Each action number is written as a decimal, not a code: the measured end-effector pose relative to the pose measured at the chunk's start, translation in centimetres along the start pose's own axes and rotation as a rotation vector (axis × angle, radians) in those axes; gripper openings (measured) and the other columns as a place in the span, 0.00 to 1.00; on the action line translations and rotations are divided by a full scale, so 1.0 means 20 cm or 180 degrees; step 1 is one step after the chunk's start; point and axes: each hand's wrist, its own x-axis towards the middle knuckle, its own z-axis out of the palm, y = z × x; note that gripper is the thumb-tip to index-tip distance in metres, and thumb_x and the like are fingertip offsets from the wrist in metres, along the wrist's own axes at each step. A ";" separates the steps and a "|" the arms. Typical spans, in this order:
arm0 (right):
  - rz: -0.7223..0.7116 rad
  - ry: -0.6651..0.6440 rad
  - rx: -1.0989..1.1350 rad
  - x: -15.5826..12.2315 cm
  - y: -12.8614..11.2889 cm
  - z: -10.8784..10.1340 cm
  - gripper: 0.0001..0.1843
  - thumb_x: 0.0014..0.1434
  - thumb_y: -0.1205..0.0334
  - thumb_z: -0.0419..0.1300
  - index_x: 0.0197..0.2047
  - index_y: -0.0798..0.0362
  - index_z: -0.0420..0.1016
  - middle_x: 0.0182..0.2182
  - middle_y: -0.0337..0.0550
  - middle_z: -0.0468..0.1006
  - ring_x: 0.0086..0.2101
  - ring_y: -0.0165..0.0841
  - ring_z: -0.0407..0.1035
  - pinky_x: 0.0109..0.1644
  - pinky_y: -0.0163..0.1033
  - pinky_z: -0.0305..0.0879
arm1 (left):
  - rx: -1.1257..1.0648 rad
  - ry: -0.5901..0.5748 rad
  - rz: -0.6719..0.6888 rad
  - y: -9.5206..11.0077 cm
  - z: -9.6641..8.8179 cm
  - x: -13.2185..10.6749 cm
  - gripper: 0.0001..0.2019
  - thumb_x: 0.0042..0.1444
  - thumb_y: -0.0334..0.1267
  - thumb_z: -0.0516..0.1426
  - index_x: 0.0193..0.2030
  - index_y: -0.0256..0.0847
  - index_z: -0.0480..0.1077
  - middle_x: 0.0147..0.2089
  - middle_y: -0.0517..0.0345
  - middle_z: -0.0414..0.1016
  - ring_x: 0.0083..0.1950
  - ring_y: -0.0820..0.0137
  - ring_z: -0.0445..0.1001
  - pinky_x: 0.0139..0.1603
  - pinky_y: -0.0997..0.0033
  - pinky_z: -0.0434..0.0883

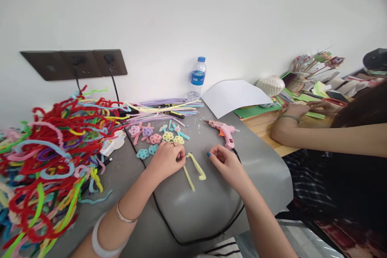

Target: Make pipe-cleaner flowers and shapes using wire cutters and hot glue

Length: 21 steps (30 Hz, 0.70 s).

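Note:
A pale yellow pipe cleaner [193,168], bent into a hook shape, lies on the grey mat [193,205] in front of me. My left hand [167,159] is curled, its fingertips pinching the top end of that pipe cleaner. My right hand [225,164] sits just to the right of it with fingers curled in, not touching it as far as I can see. Several small pastel flower shapes [155,139] made of pipe cleaners lie just beyond my left hand. A pink glue gun [225,132] rests behind my right hand.
A big tangled heap of coloured pipe cleaners [45,161] fills the left. Straight pastel pipe cleaners [163,109] and a water bottle [197,77] stand by the wall. A black cable [169,229] crosses the mat. Another person's arms [302,129] work at green paper on the right.

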 end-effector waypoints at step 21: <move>-0.0628 -0.0096 -0.0880 0.06 -0.15 0.07 0.06 0.54 0.70 0.57 0.29 0.51 0.72 0.29 0.39 0.73 0.29 0.32 0.66 0.32 0.36 0.59 | 0.0320 0.0245 -0.0678 0.10 0.04 -0.05 0.06 0.54 0.29 0.53 0.27 0.41 0.64 0.25 0.63 0.74 0.32 0.67 0.74 0.46 0.61 0.57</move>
